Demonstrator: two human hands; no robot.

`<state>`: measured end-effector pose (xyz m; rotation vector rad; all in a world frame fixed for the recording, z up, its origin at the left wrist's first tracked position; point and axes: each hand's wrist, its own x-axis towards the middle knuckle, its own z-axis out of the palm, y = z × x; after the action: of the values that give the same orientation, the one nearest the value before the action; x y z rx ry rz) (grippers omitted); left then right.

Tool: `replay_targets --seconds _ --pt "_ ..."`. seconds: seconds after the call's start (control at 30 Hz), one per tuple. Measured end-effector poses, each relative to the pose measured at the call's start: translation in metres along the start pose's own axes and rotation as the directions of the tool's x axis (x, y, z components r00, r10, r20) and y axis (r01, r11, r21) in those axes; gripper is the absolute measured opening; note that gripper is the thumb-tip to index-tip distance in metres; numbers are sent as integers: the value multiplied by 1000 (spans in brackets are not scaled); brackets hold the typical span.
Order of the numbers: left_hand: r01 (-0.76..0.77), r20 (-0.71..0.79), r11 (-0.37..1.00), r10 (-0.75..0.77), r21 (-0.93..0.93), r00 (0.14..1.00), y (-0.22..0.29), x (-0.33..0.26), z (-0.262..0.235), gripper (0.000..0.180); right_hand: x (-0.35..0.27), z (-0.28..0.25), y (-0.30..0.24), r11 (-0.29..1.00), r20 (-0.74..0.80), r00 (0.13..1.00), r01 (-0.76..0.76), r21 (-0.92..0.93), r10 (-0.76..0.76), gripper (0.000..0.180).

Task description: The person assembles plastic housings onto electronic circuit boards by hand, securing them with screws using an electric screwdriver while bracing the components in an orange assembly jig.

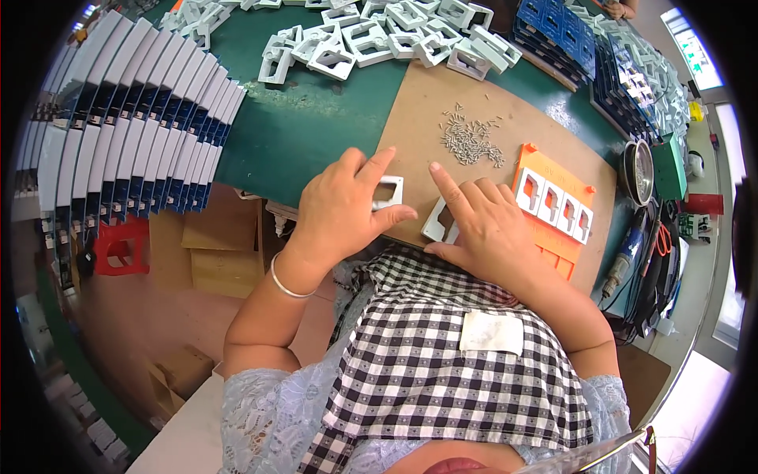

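Note:
My left hand (339,203) is closed around a white plastic frame (398,189), its thumb along the near edge and index finger at the far edge. Under my right hand (493,229) is a second white plastic frame (432,229), gripped between thumb and fingers and partly hidden by them. Both frames are low over the brown board (414,118). Beyond my right hand lies a heap of small metal screws (471,142). An orange tray (527,150) to the right holds several white frames (550,204) in a row.
Many loose white frames (367,43) cover the far side of the green table (308,118). Tall stacks of white and blue panels (142,126) stand left. Blue circuit boards (557,35) are piled far right. A metal bowl (638,172) and an electric screwdriver (626,257) sit at the right edge.

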<state>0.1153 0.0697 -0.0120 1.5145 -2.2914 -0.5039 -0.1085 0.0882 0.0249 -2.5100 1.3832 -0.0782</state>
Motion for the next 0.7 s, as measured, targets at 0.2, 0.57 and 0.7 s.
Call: replay_targets --seconds 0.2,0.57,0.7 --pt "38 -5 991 -37 130 999 8 -10 4 66 3 10 -7 996 -46 995 93 12 -93 101" --pt "100 -178 995 -102 -20 979 -8 33 -10 56 4 25 -11 998 -187 981 60 30 -54 83" --pt "112 -497 953 45 280 867 -83 86 -20 60 8 30 -16 997 -145 988 55 56 -47 70"
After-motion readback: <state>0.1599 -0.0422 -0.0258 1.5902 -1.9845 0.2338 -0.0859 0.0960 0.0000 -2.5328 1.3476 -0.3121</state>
